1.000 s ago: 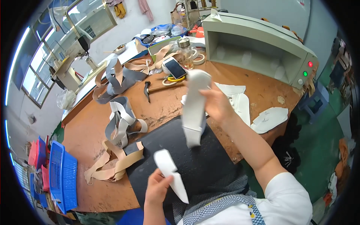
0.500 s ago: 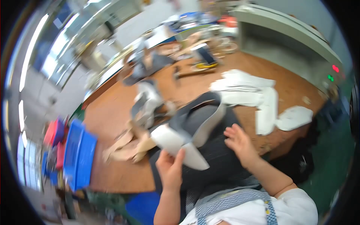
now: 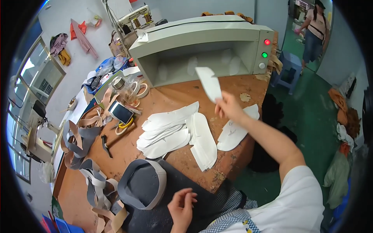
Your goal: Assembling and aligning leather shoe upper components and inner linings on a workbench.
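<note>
Out in front at the right, my right hand (image 3: 227, 105) pinches one end of a white insole-shaped piece (image 3: 210, 83), which tilts up before the opening of a grey box-shaped machine (image 3: 202, 39). Below my right forearm lie more white pieces (image 3: 233, 134) near the table's right edge. To their left are a fanned stack of white pieces (image 3: 163, 130) and another overlapping pile (image 3: 203, 141). My left hand (image 3: 182, 207) hovers low over a dark pad (image 3: 171, 182), empty, its fingers loosely curled and apart. A grey curved band (image 3: 159, 182) stands as a loop on that pad, left of this hand.
Left on the brown table (image 3: 128, 151) lie a hammer (image 3: 118, 138), yellow-handled scissors (image 3: 124, 126), tape rolls (image 3: 143, 90) and grey and tan strips (image 3: 97, 182). A blue stool (image 3: 288, 68) stands beyond the right edge; a person (image 3: 314, 31) is in the doorway.
My view has swung right. My left hand has let go of the white and grey band it held; my right hand, open before, now holds a white insole-shaped piece farther forward.
</note>
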